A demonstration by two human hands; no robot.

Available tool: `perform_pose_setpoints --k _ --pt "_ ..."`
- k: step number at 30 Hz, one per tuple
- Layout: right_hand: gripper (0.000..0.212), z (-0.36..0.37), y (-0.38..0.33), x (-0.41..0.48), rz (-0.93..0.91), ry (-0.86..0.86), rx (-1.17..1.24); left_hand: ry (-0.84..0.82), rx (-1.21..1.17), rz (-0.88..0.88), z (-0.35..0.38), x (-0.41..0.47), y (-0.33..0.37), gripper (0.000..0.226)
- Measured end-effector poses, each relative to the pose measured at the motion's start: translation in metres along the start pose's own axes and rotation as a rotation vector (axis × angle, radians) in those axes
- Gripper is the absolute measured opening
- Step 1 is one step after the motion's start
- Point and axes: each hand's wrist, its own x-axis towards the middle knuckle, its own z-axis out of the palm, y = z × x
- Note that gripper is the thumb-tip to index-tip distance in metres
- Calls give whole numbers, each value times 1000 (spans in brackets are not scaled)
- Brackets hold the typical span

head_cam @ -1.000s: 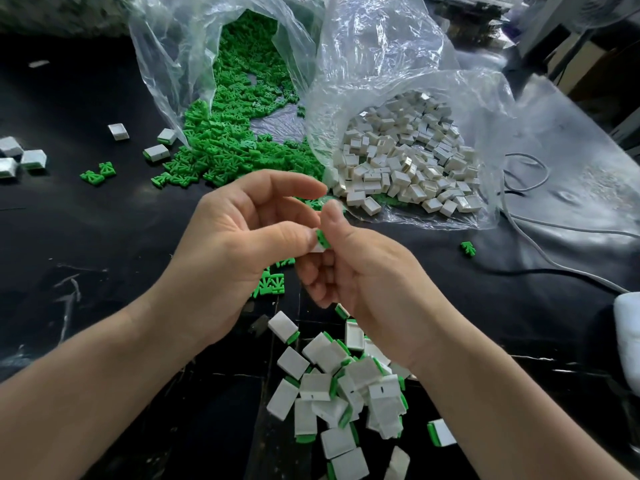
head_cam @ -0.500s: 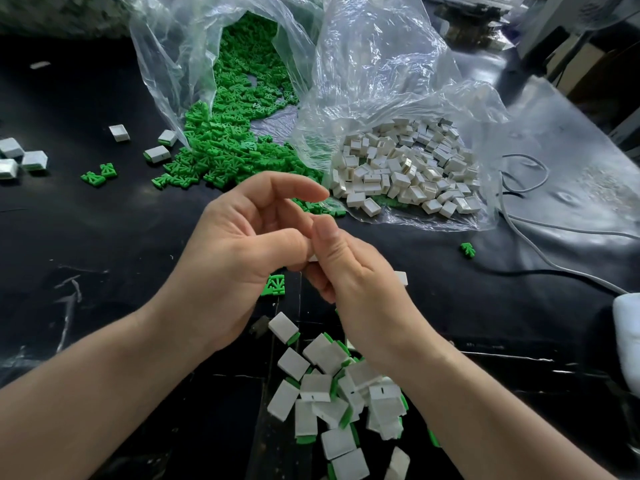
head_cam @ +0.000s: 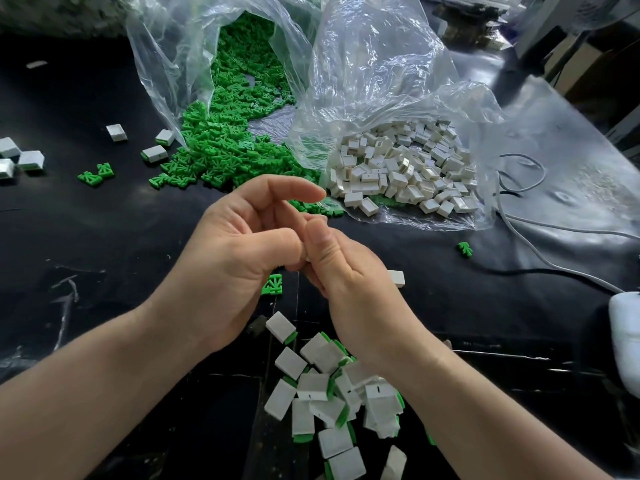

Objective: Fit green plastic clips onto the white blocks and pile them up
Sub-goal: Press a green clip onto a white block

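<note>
My left hand (head_cam: 235, 268) and my right hand (head_cam: 349, 285) meet over the middle of the black table. Both thumbs pinch a small white block (head_cam: 307, 259) between them; only a sliver of it shows, and no clip can be seen on it. Below the hands lies a pile of white blocks with green clips fitted (head_cam: 332, 393). Loose green clips (head_cam: 235, 143) spill from an open clear bag at the back. Beside them, bare white blocks (head_cam: 398, 171) fill a second clear bag.
A single green clip (head_cam: 273, 284) and a bare white block (head_cam: 397, 277) lie just by my hands. Another clip (head_cam: 465, 249) lies to the right, near a grey cable (head_cam: 540, 233). Fitted blocks (head_cam: 20, 161) and two clips (head_cam: 95, 175) sit far left. A white object (head_cam: 627, 337) is at the right edge.
My hands have closed tighter and dropped a little. The green clip that showed between the thumbs is now hidden. A bare white block has come into view beside my right hand.
</note>
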Motion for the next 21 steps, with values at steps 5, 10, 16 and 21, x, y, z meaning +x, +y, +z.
perform_pose_setpoints --k 5,10,16,21 --pt "41 -1 -1 -1 -43 -4 27 -7 -19 -12 0 0 0 44" --pt "34 -2 0 -2 -59 -9 20 -9 -23 -18 0 0 0 44" --pt "35 -2 1 -2 -54 -16 19 -9 -51 -21 1 -1 0 44" --pt "34 -1 2 -1 -42 -14 34 -19 -59 -28 1 0 0 44"
